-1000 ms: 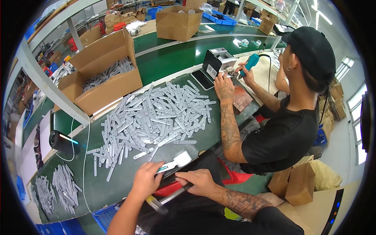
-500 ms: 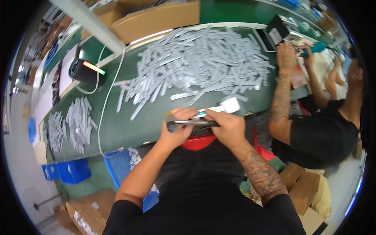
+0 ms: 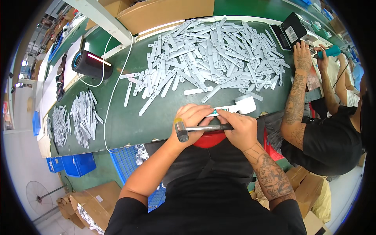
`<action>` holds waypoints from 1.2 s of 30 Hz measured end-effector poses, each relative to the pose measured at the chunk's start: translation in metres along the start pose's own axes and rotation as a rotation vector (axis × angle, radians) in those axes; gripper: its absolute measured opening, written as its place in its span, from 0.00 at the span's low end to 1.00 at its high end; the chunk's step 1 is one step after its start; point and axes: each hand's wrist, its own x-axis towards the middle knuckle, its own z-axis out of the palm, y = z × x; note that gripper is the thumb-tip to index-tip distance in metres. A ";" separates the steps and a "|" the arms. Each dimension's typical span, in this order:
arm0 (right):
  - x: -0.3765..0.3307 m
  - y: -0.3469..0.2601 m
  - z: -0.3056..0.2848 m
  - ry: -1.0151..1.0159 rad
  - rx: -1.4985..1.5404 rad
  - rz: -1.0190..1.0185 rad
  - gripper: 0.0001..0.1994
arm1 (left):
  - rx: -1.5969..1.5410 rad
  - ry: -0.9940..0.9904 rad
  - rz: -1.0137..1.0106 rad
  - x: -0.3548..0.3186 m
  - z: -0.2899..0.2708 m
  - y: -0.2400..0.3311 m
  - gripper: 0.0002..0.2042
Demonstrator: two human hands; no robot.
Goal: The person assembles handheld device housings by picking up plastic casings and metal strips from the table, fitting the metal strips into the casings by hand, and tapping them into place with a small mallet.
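Your left hand (image 3: pixel 192 119) and right hand (image 3: pixel 239 127) both clenched on small hammer (image 3: pixel 197 129): metal shaft lies crosswise at table edge, cylindrical head (image 3: pixel 180 130) pointing left, beyond left hand. Fingertips pinch something teal-tipped above shaft, possibly thin strip; view poor. White block (image 3: pixel 246 104) just beyond right hand. Heap of flat grey metal strips (image 3: pixel 219 55) farther out on green belt (image 3: pixel 156 113).

Matt grey metal strips (image 3: pixel 219 55) (bare) on smooth green tabletop (image 3: pixel 156 117).
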 end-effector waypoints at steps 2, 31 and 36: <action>-0.002 0.002 -0.005 -0.104 -0.090 -0.044 0.27 | 0.030 0.022 0.027 -0.001 0.000 0.000 0.13; -0.010 0.028 -0.056 0.145 0.012 0.376 0.13 | 0.398 -0.253 -0.238 0.052 -0.037 -0.032 0.07; -0.009 0.036 -0.052 0.165 0.109 0.449 0.11 | 0.461 -0.331 -0.146 0.070 -0.047 -0.016 0.07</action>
